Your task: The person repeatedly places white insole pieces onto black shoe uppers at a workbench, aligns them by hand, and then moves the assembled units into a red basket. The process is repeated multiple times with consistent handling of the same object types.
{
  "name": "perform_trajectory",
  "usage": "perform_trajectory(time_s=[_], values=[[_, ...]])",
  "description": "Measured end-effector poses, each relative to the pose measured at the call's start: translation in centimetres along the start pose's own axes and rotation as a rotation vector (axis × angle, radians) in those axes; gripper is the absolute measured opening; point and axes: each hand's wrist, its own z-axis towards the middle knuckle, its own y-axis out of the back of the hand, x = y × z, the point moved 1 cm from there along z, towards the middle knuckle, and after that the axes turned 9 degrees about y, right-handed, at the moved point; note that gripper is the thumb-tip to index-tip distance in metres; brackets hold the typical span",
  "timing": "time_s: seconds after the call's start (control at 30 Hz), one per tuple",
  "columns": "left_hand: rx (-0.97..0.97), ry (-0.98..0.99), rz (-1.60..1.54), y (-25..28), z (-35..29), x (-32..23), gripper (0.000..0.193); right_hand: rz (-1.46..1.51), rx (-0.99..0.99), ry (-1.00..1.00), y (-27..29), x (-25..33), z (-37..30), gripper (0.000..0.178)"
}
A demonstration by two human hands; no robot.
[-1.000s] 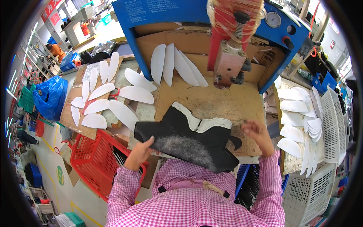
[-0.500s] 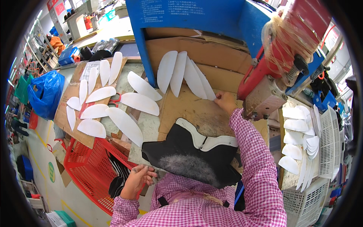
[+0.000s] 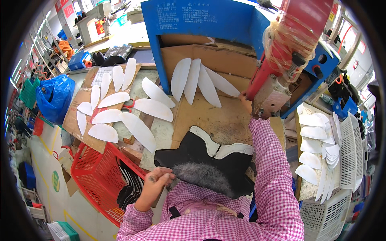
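Note:
A black boot upper (image 3: 197, 156) with white-edged curves and a fuzzy grey patch lies across the bench edge and my lap. My left hand (image 3: 155, 184) is at its lower left edge, fingertips pinched together on that edge. My right hand (image 3: 245, 105) reaches forward, partly hidden behind the red machine head (image 3: 270, 96). Its fingers grip the tip of a white curved stiffener piece (image 3: 222, 82). That piece slants away from three other white pieces (image 3: 193, 80), which lean side by side against the cardboard backing.
Several white pieces (image 3: 138, 128) are spread over cardboard (image 3: 74, 114) at the left. A red basket (image 3: 94, 164) with striped material stands below. The blue machine frame (image 3: 201, 18) rises ahead. More white pieces (image 3: 311, 146) lie at the right beside white crates (image 3: 350, 150).
My right hand has drawn the rightmost white piece's tip rightward and up, fanning it apart from its neighbour. My left hand has moved in to the boot upper's edge. The view has shifted slightly.

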Motion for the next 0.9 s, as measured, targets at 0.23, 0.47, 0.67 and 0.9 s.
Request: perform_trajectory(time_s=[0.23, 0.47, 0.67, 0.9], values=[[0.15, -0.053, 0.003, -5.6, 0.9, -0.8, 0.025, -0.046, -0.224, 0.249, 11.2, 2.1, -2.1, 0.018], [0.216, -0.089, -0.172, -13.5, 7.4, -2.8, 0.071, 0.033, -0.219, 0.121, 19.8, 11.3, -15.0, 0.014], [0.134, -0.006, -0.347, -16.3, 9.2, -2.8, 0.055, 0.125, -0.068, 0.288, 21.5, 17.6, -23.7, 0.019], [0.637, -0.001, -0.235, -10.7, 7.5, -4.8, 0.066, 0.491, 0.469, 0.337, 23.4, 20.3, -22.5, 0.061]])
